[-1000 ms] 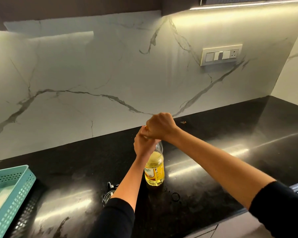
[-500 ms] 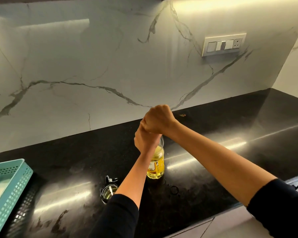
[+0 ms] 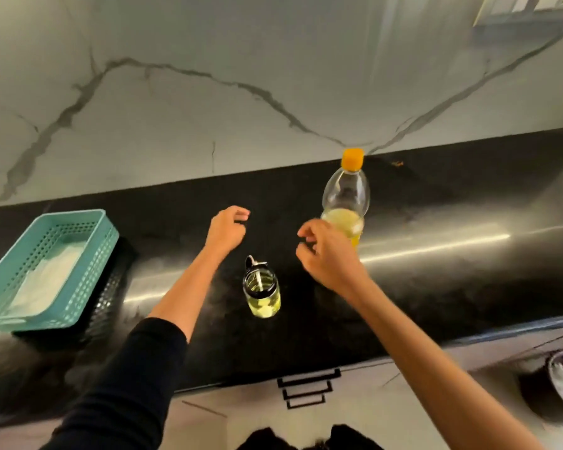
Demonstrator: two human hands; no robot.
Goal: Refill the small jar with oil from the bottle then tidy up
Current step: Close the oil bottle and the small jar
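On the desk (image 3: 436, 287), the jar (image 3: 263, 292) stands nearer the front edge, with the bottle (image 3: 345, 196) behind it to the right. A basket (image 3: 98, 261) sits far left, well apart from both. The wall (image 3: 241, 125) rises behind.

Home kitchen, black stone counter (image 3: 436, 287) under a veined marble backsplash (image 3: 241, 125), cabinet drawer handles (image 3: 306, 388) below the counter, teal basket (image 3: 46, 271) on it
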